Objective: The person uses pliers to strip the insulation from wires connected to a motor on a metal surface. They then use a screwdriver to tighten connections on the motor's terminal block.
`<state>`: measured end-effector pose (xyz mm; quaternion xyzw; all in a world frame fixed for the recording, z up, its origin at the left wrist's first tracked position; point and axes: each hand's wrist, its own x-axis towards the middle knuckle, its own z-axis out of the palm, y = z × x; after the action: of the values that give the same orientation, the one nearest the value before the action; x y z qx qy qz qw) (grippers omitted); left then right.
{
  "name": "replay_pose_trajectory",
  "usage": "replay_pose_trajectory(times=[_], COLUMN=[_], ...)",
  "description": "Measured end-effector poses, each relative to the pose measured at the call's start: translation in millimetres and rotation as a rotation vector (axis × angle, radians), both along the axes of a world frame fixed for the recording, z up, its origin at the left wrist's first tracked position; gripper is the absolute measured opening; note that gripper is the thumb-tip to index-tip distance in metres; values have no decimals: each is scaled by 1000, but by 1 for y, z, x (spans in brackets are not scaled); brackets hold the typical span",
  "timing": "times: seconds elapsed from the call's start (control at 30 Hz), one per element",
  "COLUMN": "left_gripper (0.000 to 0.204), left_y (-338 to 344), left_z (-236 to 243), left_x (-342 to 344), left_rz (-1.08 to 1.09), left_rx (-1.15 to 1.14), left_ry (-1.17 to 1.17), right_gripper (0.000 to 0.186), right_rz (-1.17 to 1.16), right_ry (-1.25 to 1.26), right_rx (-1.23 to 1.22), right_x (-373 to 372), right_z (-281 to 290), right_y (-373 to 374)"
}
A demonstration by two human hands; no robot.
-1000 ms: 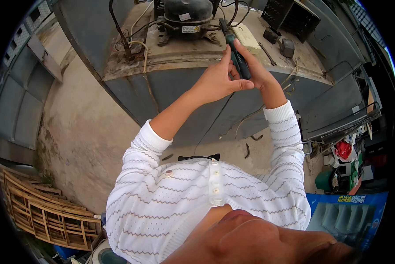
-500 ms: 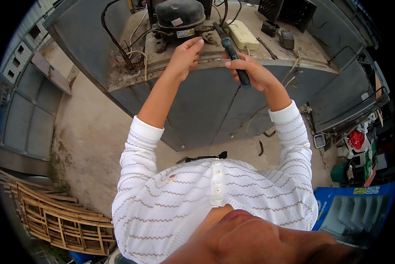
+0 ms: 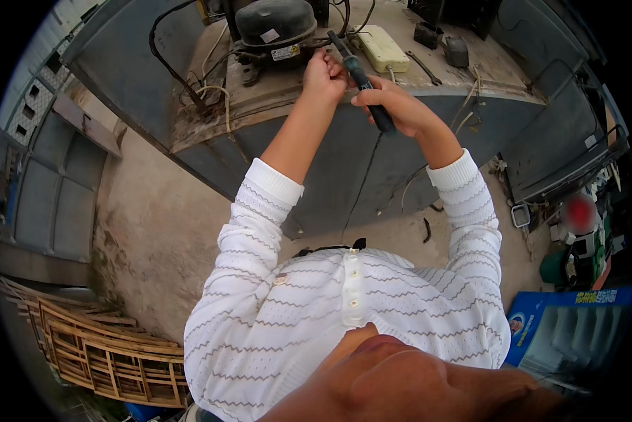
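My right hand (image 3: 397,105) is wrapped round a dark-handled tool (image 3: 364,84) with a slim black head, its kind not clear. The tool slants up and to the left. A dark cord-like line runs down from its butt end. My left hand (image 3: 325,76) is closed, its fingers curled together just left of the tool. Whatever those fingers hold, if anything, is hidden. Close beyond them stands a black compressor (image 3: 275,27) with a label on its side, bolted to the dusty top of a grey metal cabinet (image 3: 309,158).
Right of the tool lie a cream box (image 3: 381,48) with a cable, a wrench (image 3: 424,68) and a small dark block (image 3: 456,51). A bent black pipe (image 3: 162,42) rises at the left. Wooden frames (image 3: 112,352) lie lower left; a blue-edged shelf unit (image 3: 576,330) stands lower right.
My left hand has moved right, away from the compressor's front and close to the tool, its fingers curling more. My right hand has shifted slightly left and up with the tool.
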<state>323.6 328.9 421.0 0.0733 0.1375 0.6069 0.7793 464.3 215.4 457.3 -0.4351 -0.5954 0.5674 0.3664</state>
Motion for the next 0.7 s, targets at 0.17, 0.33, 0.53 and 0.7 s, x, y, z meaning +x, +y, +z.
replay_pose_trajectory(times=[0.17,0.33,0.53,0.7], left_gripper=[26,16,14,16], left_y=[13,2,-41,-61], left_z=[2,-3,3,22], left_x=[11,12,-9,-57], left_rz=[93,166,121,57], left_rx=[-70,-31,63,166], left_ry=[172,394,724,902], right_gripper=[39,32,28,32], right_rz=[-50,-5,24,41], right_ry=[14,-2,-95,-155], right_rx=[-20,-105,-74,-24], right_x=[3,13,25,29], right_z=[4,18,30,29], right_y=[-1,5,10,13])
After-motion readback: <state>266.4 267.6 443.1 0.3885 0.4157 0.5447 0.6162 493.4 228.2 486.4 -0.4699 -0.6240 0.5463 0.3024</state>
